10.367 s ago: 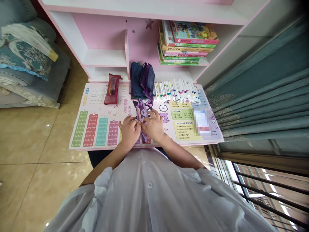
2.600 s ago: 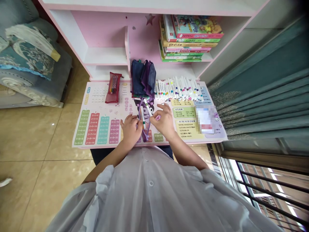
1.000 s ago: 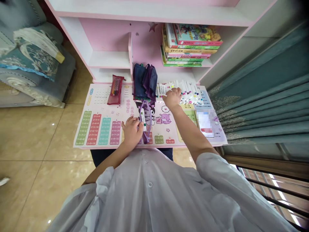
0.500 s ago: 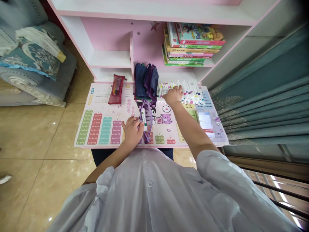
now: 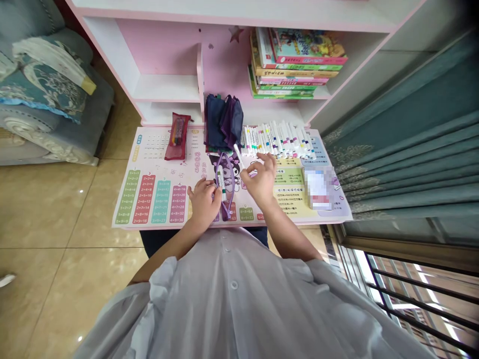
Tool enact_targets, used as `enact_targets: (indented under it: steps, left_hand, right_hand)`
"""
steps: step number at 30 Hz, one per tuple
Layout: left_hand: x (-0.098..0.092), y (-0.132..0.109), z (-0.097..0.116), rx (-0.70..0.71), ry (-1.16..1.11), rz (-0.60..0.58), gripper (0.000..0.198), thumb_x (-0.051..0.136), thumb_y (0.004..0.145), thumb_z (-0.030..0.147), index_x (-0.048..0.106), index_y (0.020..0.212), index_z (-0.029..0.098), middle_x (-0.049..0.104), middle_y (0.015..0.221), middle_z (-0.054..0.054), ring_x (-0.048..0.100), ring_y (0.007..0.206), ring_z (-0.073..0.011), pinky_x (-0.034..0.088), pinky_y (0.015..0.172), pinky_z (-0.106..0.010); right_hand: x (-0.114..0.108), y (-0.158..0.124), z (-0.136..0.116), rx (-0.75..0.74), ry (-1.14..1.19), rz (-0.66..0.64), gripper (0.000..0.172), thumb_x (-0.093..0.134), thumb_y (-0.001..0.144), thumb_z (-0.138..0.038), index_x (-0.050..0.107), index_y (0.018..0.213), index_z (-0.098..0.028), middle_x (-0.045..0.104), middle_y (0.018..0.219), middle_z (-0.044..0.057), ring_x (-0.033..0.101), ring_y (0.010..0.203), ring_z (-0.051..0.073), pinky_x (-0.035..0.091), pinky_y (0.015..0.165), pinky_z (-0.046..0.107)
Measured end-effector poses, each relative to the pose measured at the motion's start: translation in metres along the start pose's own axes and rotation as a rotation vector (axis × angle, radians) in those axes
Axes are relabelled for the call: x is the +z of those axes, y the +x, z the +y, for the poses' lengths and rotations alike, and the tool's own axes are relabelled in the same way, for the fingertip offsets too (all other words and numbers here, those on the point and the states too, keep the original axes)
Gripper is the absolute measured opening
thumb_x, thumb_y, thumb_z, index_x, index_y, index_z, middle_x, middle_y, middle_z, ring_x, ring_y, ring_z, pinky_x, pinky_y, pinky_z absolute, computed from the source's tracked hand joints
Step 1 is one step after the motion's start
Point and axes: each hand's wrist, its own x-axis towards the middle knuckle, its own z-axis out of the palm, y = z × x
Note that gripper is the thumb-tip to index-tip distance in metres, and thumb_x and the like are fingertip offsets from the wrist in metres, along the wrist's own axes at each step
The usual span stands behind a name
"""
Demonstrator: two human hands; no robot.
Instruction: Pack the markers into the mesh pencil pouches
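Observation:
A purple zip pencil pouch (image 5: 232, 180) lies on the desk in front of me, its mouth spread apart. Inside it is a white marker with a green band (image 5: 220, 179). My left hand (image 5: 205, 202) grips the pouch's left edge, fingers curled. Just right of the pouch, my right hand (image 5: 261, 180) pinches another white marker (image 5: 238, 155) between thumb and finger, tilted toward the pouch; its other fingers are raised. Behind the right hand lies a long row of white markers (image 5: 275, 139) with coloured bands.
A stack of dark blue and purple pouches (image 5: 223, 122) lies left of the marker row. Farther left is a red pouch (image 5: 178, 137) with pens inside. A phone (image 5: 319, 188) rests at the right. Books (image 5: 295, 65) are piled on the shelf behind.
My right hand has come back from the marker row toward the purple pouch, now with a white marker in it. My left hand has stayed at the pouch.

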Motion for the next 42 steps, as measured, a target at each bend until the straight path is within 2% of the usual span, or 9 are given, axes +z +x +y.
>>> enact_targets:
  steps: [3,7,12,23,29,34,37,42]
  left_hand:
    - [0.001,0.0,-0.001,0.0,-0.012,0.009,0.026,0.055,0.094,0.028,0.06,0.07,0.021,0.072,0.121,-0.006,0.053,0.133,-0.0284,0.021,0.117,-0.067]
    - [0.001,-0.001,-0.003,0.017,-0.018,0.02,0.026,0.055,0.095,0.028,0.059,0.07,0.022,0.072,0.121,-0.006,0.053,0.134,-0.0285,0.022,0.118,-0.067]
    - [0.0,-0.001,-0.002,0.015,-0.002,0.012,0.025,0.055,0.094,0.028,0.063,0.071,0.022,0.072,0.121,-0.007,0.053,0.134,-0.0289,0.022,0.118,-0.067]
    - [0.001,-0.001,-0.001,0.033,0.046,-0.002,0.023,0.054,0.095,0.028,0.061,0.074,0.022,0.071,0.123,-0.007,0.053,0.135,-0.0276,0.022,0.117,-0.067]
    - [0.002,0.0,0.0,0.04,0.024,-0.005,0.024,0.055,0.095,0.028,0.061,0.073,0.021,0.071,0.122,-0.007,0.052,0.135,-0.0278,0.021,0.118,-0.067]
    - [0.0,0.001,0.001,0.023,0.011,-0.009,0.023,0.054,0.094,0.028,0.063,0.073,0.022,0.071,0.122,-0.007,0.052,0.135,-0.0292,0.02,0.119,-0.067]
    - [-0.001,0.0,0.002,0.018,0.011,-0.016,0.024,0.053,0.094,0.029,0.064,0.073,0.022,0.071,0.121,-0.007,0.052,0.135,-0.0293,0.019,0.119,-0.067]
    - [-0.003,-0.001,0.001,0.015,0.01,-0.018,0.025,0.053,0.094,0.03,0.064,0.073,0.022,0.071,0.122,-0.008,0.052,0.135,-0.0296,0.02,0.118,-0.068]
  right_hand:
    - [-0.006,-0.025,-0.016,0.001,0.042,-0.066,0.013,0.064,0.071,-0.022,0.057,0.06,-0.022,0.064,0.129,0.012,0.041,0.141,0.037,0.039,0.111,0.059]
    - [-0.012,-0.04,-0.029,0.049,0.015,-0.181,0.013,0.065,0.073,-0.022,0.06,0.06,-0.023,0.063,0.134,0.012,0.038,0.144,0.037,0.039,0.111,0.057]
    - [-0.008,-0.039,-0.033,0.048,-0.053,-0.284,0.012,0.065,0.076,-0.024,0.066,0.064,-0.023,0.062,0.137,0.01,0.038,0.145,0.037,0.039,0.11,0.058]
    - [-0.001,-0.031,-0.046,0.05,-0.198,-0.524,0.015,0.068,0.083,-0.031,0.076,0.078,-0.019,0.055,0.147,0.016,0.031,0.148,0.042,0.037,0.11,0.061]
    - [0.0,-0.031,-0.042,0.045,-0.199,-0.53,0.019,0.068,0.084,-0.034,0.076,0.076,-0.019,0.055,0.147,0.016,0.031,0.148,0.042,0.037,0.11,0.063]
    - [-0.003,-0.026,-0.037,0.044,-0.158,-0.47,0.015,0.065,0.084,-0.03,0.076,0.077,-0.021,0.059,0.143,0.012,0.035,0.146,0.04,0.039,0.108,0.062]
    - [-0.006,-0.008,-0.029,0.045,-0.149,-0.393,0.015,0.064,0.085,-0.03,0.077,0.082,-0.022,0.06,0.141,0.012,0.037,0.145,0.038,0.041,0.108,0.061]
    - [0.004,0.046,-0.003,0.106,-0.216,-0.283,0.021,0.059,0.088,-0.027,0.077,0.095,-0.021,0.056,0.144,0.012,0.033,0.147,0.037,0.038,0.112,0.061]
